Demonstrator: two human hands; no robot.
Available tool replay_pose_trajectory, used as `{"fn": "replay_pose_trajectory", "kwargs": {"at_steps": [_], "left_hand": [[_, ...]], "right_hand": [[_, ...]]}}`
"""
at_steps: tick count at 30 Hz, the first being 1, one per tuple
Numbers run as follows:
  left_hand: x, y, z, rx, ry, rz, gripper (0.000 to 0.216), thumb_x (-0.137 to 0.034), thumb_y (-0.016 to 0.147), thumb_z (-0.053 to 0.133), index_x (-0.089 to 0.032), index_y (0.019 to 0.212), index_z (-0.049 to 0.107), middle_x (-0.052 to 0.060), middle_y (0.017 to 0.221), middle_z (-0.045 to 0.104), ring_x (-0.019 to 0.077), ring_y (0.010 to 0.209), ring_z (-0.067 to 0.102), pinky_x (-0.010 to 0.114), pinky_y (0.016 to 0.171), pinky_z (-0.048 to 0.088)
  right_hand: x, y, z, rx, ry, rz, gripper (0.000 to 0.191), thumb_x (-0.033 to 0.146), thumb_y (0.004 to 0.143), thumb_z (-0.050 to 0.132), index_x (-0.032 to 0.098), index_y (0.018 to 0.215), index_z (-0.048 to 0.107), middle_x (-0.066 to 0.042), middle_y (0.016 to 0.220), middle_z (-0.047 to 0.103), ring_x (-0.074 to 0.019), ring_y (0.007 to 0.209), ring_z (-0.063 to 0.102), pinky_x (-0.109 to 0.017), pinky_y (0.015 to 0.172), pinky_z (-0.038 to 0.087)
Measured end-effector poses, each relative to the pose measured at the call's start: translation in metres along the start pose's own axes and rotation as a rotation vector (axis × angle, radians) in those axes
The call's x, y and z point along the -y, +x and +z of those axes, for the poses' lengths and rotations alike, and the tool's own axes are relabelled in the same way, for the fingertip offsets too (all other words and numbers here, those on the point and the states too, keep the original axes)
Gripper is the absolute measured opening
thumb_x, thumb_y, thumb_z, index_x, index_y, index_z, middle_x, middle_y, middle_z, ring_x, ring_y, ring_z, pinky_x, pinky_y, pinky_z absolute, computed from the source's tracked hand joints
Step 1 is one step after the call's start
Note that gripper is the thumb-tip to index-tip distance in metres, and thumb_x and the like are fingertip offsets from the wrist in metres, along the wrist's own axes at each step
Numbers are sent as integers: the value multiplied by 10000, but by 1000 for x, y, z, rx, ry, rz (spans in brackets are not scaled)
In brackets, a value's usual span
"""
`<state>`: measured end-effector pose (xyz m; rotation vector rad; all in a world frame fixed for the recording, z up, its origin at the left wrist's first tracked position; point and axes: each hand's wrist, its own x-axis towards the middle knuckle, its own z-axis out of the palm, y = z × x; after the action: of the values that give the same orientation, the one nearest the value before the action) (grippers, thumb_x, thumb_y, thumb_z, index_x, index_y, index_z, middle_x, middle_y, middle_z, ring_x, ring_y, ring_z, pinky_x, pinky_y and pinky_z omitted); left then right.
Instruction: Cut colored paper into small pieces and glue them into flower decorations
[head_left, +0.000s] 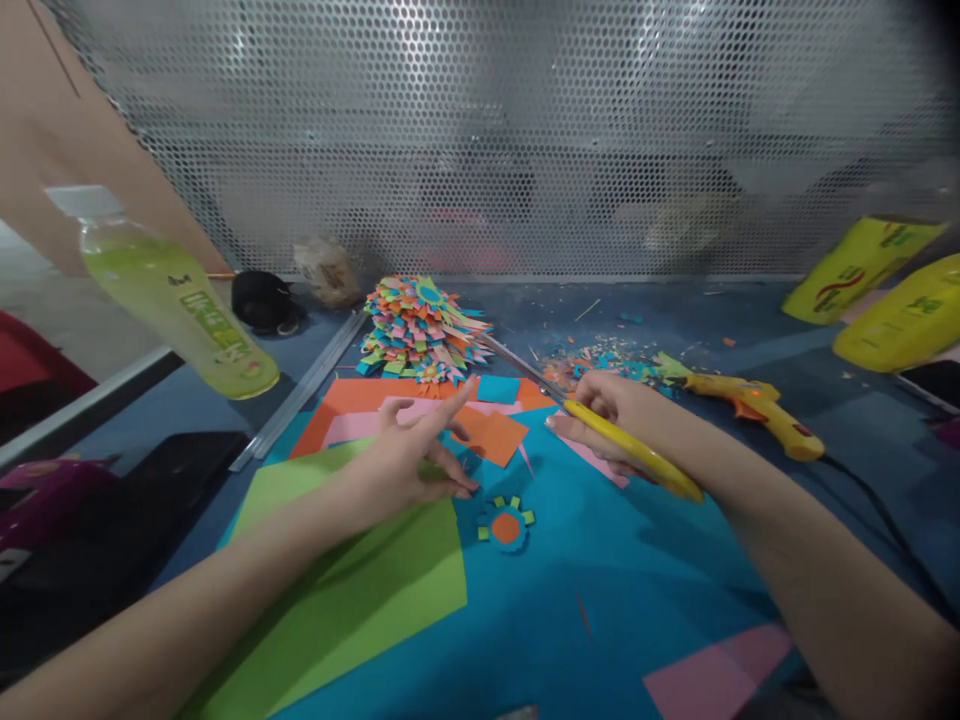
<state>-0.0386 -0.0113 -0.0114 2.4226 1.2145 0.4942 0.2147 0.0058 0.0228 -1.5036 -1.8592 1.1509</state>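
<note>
Yellow-handled scissors [626, 445] are gripped in my right hand [600, 420], their blades pointing away to the left. My left hand [416, 455] hovers over the paper with fingers spread, index finger stretched out; I see nothing held in it. Near its fingertips lies an orange paper square [491, 437]. Just below sits a small blue paper flower [507, 528] with an orange centre and green tabs. Beneath are a green sheet [375, 590], a large blue sheet [570, 600] and an orange sheet [315, 430]. A pile of multicoloured fringed paper [424, 330] stands beyond the scissor tips.
A yellow glue gun [757, 405] with a cable lies right, beside small paper scraps [600, 360]. A green drink bottle [172, 300] and clear glue sticks [300, 390] are left. Yellow bottles [862, 270] stand far right. A perforated metal panel [480, 130] closes off the back.
</note>
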Motion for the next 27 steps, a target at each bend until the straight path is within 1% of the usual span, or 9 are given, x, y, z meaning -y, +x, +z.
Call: {"fn": "replay_pose_trajectory", "kwargs": {"at_steps": [4,6,8,9,12,16,21,24,27], "left_hand": [[0,1,4,-75,44,52,906,-276,781,655,-273,1465,62,-18,764,760,206,1010,605,491,1028,90],[-5,2,1,-108,0,37,888,-271,769,668,-262,1464,116,-7,756,758,220,1008,590,509,1025,122],[-12,4,-5,-175,-176,-10,892,-260,745,692,-247,1461,161,-4,697,746,232,988,591,507,1012,212],[-16,4,-9,-222,-325,-34,885,-255,741,698,-233,1460,181,1,667,735,232,970,601,475,980,297],[-23,6,-18,-359,-751,-89,882,-254,704,741,-194,1439,256,6,626,708,204,786,657,361,810,467],[-20,12,-20,-349,-900,-177,842,-221,684,765,-179,1393,312,4,646,714,169,644,681,275,648,513],[-12,19,-16,-383,-921,-222,645,-214,692,762,-173,1233,414,-14,672,728,131,603,683,251,657,525],[-12,21,-15,-369,-930,-265,560,-236,695,761,-184,1154,445,-14,683,730,145,644,703,259,678,531],[-14,24,-14,-329,-939,-319,546,-283,666,779,-180,1093,456,-20,659,711,164,616,705,271,627,537]], "right_hand": [[-3,6,-5,-35,104,29,432,461,679,720,249,701,344,133,372,367,-63,284,336,-188,301,280],[-4,8,-8,-57,161,34,447,446,678,730,252,701,328,136,369,343,-63,289,333,-178,293,261],[-3,8,-11,-83,219,27,448,438,695,725,254,707,316,133,383,336,-60,293,319,-173,283,235],[-2,8,-13,-95,248,18,439,441,712,712,253,712,315,127,401,350,-57,298,314,-173,280,233],[1,8,-20,-109,328,-7,419,485,758,660,250,718,316,105,451,391,-51,313,305,-189,280,266],[-1,14,-31,-136,411,-41,466,569,735,649,242,699,320,86,504,416,-47,346,321,-195,300,281],[-6,19,-39,-187,474,-87,466,576,750,637,226,650,346,77,499,396,-41,360,305,-185,315,260],[-7,19,-40,-188,492,-83,451,560,764,631,217,625,373,71,488,392,-39,351,303,-189,315,258],[-6,19,-42,-197,498,-80,464,557,738,662,219,613,370,69,482,397,-41,349,305,-192,311,257]]}}
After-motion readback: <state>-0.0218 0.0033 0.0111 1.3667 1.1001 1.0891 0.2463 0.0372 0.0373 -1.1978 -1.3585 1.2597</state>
